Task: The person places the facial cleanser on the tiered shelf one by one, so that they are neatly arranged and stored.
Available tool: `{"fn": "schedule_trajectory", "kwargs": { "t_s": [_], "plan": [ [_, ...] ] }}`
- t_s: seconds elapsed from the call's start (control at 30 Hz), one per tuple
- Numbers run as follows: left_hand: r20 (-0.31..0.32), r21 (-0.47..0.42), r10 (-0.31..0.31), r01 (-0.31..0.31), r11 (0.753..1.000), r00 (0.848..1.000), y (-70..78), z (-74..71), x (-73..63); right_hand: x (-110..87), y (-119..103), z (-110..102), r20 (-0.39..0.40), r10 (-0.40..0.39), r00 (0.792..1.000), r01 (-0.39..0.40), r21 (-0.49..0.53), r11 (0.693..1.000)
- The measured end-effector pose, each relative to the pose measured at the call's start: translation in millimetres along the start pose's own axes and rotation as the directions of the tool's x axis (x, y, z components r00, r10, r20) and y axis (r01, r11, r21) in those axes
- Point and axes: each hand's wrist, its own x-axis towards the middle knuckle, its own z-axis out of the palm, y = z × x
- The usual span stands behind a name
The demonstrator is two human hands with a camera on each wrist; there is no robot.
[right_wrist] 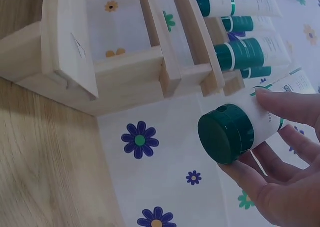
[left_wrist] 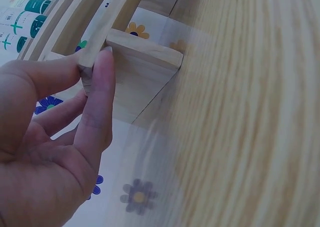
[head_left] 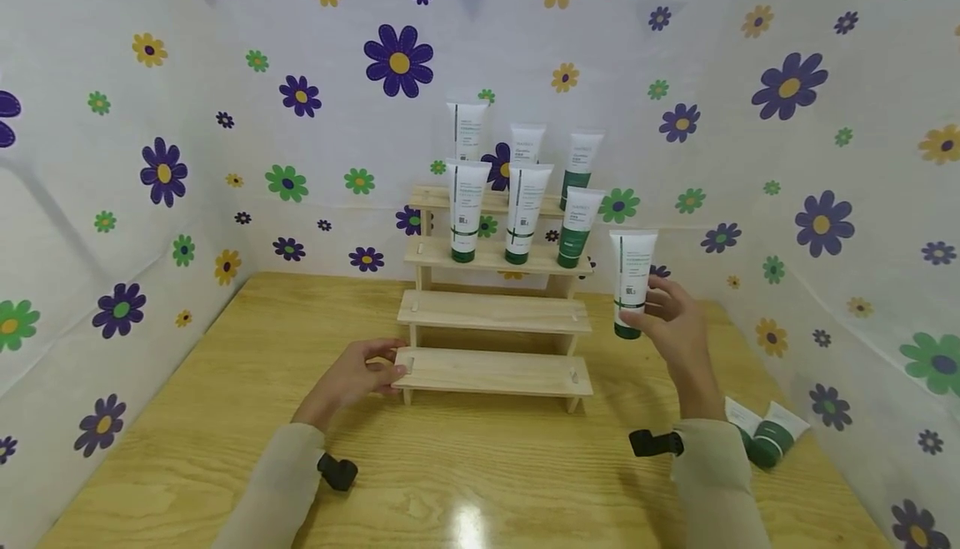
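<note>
My right hand grips a white squeeze tube near its dark green cap, holding it upright just right of a wooden step rack. In the right wrist view the tube's green cap faces the camera, and the fingers wrap its body. My left hand pinches the left end of the rack's lowest shelf between thumb and fingers, as the left wrist view shows at the shelf end. On the second shelf from the top stand three tubes, and three more tubes stand on the top shelf behind them.
Two tubes lie on the wooden table at the right, beside my right forearm. The two lower shelves hold no tubes. White cloth walls printed with flowers enclose the table at the back and both sides.
</note>
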Motion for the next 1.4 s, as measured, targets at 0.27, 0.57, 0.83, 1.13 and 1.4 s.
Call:
{"fn": "schedule_trajectory", "kwargs": {
  "t_s": [0.27, 0.57, 0.83, 1.13, 1.4],
  "plan": [
    [0.009, -0.006, -0.001, 0.001, 1.000, 1.000, 1.7, -0.6, 0.9, -0.4, -6.5, 17.2, 0.004, -0.035, 0.999, 0.035, 0.064, 0.997],
    [0.008, -0.005, 0.000, 0.000, 1.000, 1.000, 5.1, 1.1, -2.3, -2.1, -12.8, 24.7, 0.017, -0.032, 0.999, 0.031, 0.063, 0.998],
    [-0.005, 0.000, -0.005, 0.005, 1.000, 1.000, 3.3, 1.3, -1.4, -2.0, -17.5, 30.0, 0.030, -0.036, 0.999, 0.034, 0.072, 0.997],
    [0.008, -0.008, 0.010, -0.010, 1.000, 1.000, 1.8, 0.3, -0.6, -2.2, -24.3, 38.1, 0.043, -0.026, 0.999, 0.022, 0.083, 0.996],
    [0.023, -0.019, 0.017, -0.016, 1.000, 1.000, 2.1, 0.0, -0.7, -2.2, -25.7, 44.9, 0.071, -0.023, 0.997, 0.018, 0.081, 0.997]
  ]
}}
